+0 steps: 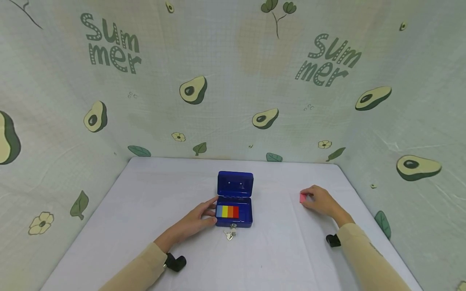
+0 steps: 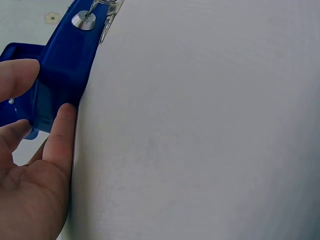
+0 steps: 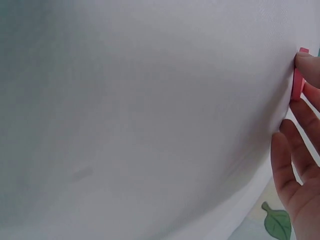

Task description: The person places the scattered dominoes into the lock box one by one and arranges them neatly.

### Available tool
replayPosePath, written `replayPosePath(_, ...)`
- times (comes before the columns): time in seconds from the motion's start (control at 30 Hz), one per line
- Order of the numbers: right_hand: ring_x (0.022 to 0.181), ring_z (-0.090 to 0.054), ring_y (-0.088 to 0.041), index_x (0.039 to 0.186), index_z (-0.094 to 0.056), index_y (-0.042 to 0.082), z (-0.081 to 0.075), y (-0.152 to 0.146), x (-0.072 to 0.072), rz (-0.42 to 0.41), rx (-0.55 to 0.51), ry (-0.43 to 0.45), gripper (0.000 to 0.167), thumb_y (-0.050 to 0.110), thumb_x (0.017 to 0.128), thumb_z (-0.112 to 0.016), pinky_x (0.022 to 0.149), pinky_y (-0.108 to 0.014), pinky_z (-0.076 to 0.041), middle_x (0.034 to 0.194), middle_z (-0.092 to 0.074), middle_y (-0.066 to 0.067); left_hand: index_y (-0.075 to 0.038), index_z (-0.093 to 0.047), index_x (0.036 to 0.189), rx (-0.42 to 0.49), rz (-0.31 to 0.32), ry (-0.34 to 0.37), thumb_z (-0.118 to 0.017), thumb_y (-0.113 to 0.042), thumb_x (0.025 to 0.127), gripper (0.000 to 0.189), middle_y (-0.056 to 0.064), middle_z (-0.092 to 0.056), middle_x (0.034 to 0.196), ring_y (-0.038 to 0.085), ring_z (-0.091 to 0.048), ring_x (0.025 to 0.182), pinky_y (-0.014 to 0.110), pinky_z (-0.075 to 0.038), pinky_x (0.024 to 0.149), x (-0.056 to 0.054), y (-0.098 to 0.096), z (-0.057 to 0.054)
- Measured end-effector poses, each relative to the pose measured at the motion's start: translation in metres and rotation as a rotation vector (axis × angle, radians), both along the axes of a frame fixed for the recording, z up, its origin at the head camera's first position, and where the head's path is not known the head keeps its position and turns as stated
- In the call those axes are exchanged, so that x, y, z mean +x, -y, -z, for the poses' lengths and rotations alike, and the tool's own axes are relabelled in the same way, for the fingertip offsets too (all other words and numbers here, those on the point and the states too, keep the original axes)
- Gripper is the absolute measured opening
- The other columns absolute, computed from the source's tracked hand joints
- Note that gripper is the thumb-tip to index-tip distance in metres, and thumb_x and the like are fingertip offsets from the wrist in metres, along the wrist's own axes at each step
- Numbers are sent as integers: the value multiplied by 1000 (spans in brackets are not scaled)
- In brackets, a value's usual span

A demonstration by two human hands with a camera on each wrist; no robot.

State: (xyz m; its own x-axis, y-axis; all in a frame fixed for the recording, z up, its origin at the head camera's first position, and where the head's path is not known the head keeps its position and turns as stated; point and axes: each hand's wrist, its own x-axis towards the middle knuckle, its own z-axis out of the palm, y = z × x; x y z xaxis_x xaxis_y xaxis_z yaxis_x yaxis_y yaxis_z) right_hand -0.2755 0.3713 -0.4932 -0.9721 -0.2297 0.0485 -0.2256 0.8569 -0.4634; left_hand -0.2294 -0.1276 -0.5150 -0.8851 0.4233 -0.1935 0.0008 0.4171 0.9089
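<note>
A small dark blue cash box [image 1: 246, 208] stands on the white table with its lid [image 1: 235, 184] raised. Inside, toward the left, lies a row of flat coloured blocks [image 1: 227, 211] in blue, yellow, orange and red. My left hand [image 1: 194, 223] rests against the box's left side, fingers extended and the thumb near the front corner. From the lock [image 2: 84, 21] at the front hang small silver keys [image 1: 230, 234]. Off to the right of the box, my right hand [image 1: 320, 201] pinches a pink block [image 1: 302, 198] between thumb and fingers, at the tabletop.
A white cloth covers the table [image 1: 276, 250]. Fabric walls printed with avocados, leaves and lettering enclose it at the back and both sides. Black wrist-worn devices [image 1: 176, 262] sit at both sleeves.
</note>
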Motion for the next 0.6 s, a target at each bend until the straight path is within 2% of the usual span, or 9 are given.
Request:
replayPosePath(0.2,108,-62,-35,124,-72,-1,-2,3,0,0,8,0,38,15,92,-83,98,-59,-53,115,-68,-15,-40,-32,167,-8,-10,1,-72,-36,102,77,4,-49,159,25,-53,137,66,-36,119,-1,0,1)
replayPosePath(0.43,110,-62,-36,127,-71,0,-9,13,0,14,-3,5,40,17,93,-83,96,-56,-54,118,-67,-16,-40,-32,167,-8,-13,-4,-72,-36,102,77,4,-49,158,25,-53,137,66,-37,119,-1,-1,2)
replayPosePath(0.6,110,-63,-36,126,-70,0,-16,24,0,-13,-2,-16,39,16,93,-82,94,-55,-55,117,-68,-14,-41,-32,167,-9,-14,-4,-72,-37,102,77,3,-49,158,25,-53,136,66,-37,119,-1,-1,2)
